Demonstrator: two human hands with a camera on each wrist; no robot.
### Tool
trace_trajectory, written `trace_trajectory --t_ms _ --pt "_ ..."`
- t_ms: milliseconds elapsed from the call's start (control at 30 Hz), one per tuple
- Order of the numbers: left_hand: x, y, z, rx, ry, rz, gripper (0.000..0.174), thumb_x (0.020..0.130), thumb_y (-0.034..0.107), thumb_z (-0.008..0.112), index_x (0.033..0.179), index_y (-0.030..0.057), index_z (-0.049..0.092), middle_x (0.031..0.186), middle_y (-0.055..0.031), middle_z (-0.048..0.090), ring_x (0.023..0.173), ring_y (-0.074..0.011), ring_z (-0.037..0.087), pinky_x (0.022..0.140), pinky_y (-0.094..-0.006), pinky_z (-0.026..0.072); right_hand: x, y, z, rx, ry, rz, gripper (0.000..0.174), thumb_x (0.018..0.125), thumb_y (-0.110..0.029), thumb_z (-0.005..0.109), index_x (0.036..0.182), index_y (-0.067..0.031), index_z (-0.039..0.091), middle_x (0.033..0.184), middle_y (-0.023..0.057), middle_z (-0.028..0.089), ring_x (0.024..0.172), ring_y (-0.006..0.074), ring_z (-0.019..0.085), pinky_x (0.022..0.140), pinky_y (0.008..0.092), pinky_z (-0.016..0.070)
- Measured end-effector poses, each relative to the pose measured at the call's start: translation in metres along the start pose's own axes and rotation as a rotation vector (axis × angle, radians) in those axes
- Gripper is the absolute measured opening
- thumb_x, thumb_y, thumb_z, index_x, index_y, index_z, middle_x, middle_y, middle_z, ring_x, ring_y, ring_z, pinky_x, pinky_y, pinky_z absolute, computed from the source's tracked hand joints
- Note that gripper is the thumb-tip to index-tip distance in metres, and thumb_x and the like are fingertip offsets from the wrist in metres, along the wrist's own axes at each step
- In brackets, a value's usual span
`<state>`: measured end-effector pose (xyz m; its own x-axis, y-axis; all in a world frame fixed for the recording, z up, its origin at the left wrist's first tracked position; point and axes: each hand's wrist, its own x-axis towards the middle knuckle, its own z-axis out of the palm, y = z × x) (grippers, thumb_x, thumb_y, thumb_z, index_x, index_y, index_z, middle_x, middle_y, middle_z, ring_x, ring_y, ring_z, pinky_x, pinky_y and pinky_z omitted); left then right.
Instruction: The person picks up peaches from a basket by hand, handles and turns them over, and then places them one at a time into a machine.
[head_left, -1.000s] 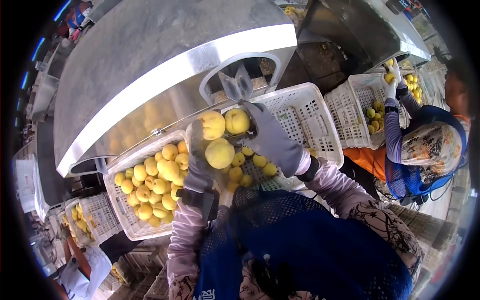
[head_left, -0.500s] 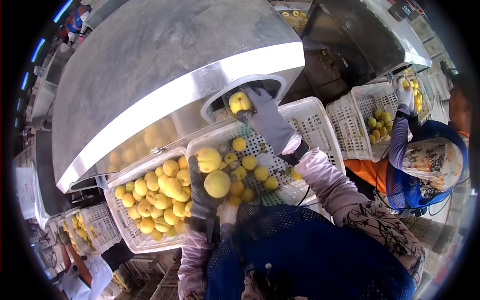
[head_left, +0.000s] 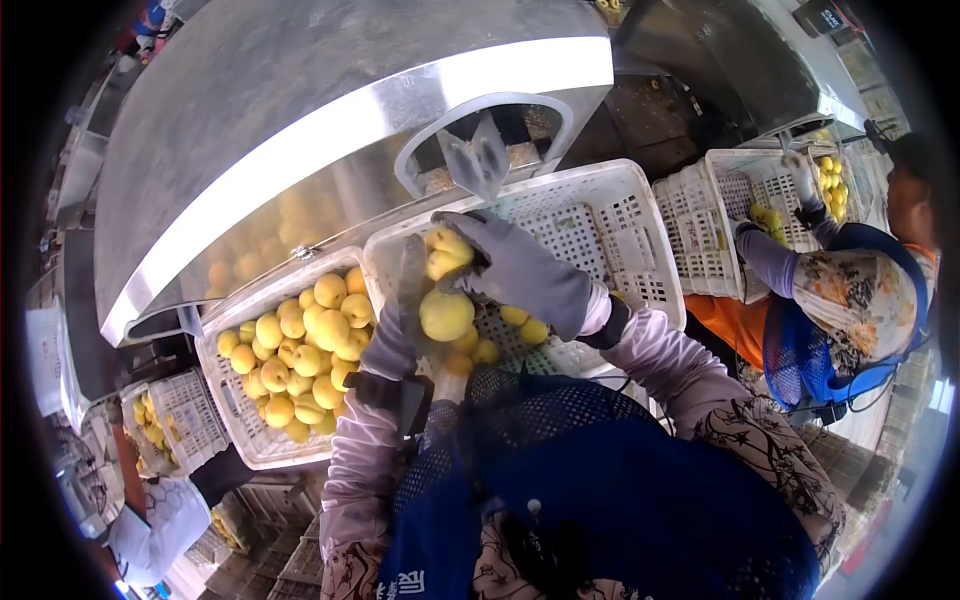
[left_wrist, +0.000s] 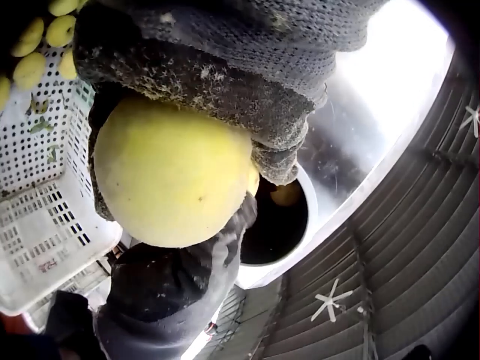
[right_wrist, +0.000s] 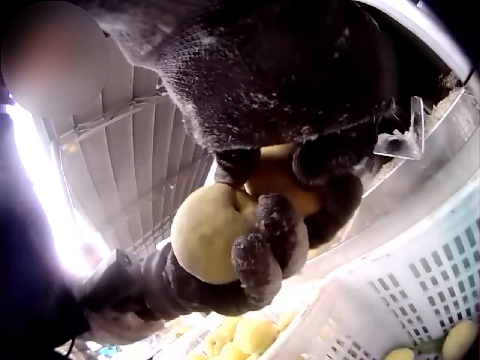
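Yellow peaches fill both gloved hands above a white crate. My left hand (head_left: pixel 392 340) has its fingers curled round a large peach (head_left: pixel 447 316), which also shows close up in the left wrist view (left_wrist: pixel 172 172). Just beyond it, my right hand (head_left: pixel 535 275) grips another peach (head_left: pixel 448 250) held up against the left hand's fingers. In the right wrist view, that peach (right_wrist: pixel 281 191) is partly hidden by dark gloved fingers of both hands. Past the hands, a V-shaped metal holder (head_left: pixel 477 160) stands in the arched opening of a steel machine.
A white crate heaped with peaches (head_left: pixel 300 360) stands at left. Beneath my hands, a second crate (head_left: pixel 640 240) holds several more. The steel hood (head_left: pixel 330 90) rises ahead. At right, another person (head_left: pixel 850 300) works over crates; a person in white (head_left: pixel 165 530) is at lower left.
Half a second ago my right hand held a peach in the machine's opening. It has since drawn back to the left hand and gripped a peach there. The left hand kept its large peach.
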<state>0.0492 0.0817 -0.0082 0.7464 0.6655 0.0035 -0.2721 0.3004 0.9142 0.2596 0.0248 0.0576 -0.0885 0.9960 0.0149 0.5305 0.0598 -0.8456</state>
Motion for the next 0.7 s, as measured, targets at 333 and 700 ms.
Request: trace_trajectory --t_ms 333,700 --pt "0.026 -0.001 -0.016 0.079 -0.052 -0.180 0.096 0.089 0.009 0.081 0.166 0.0045 0.023 0.159 -0.0213 0.044 0.135 -0.0300 0.056 0.104 -0.0381 0.0531 0.011 -0.002 -0.025 0.157 0.357 0.164 0.073 0.088 -0.030 0.081 0.145 0.0028 0.050 0.130 0.0277 0.059 0.122 0.0431 0.060 0.103 0.0465 0.0516" --pt "-0.039 -0.007 -0.011 -0.549 0.143 -0.349 0.060 0.111 0.026 0.051 0.163 0.0084 0.027 0.151 -0.0251 0.053 0.119 -0.0334 0.068 0.100 -0.0448 0.0581 0.097 0.035 -0.029 -0.310 0.617 0.148 0.058 0.088 -0.044 0.079 0.118 0.0043 0.067 0.110 0.0250 0.070 0.103 0.0401 0.069 0.092 0.0473 0.0546"
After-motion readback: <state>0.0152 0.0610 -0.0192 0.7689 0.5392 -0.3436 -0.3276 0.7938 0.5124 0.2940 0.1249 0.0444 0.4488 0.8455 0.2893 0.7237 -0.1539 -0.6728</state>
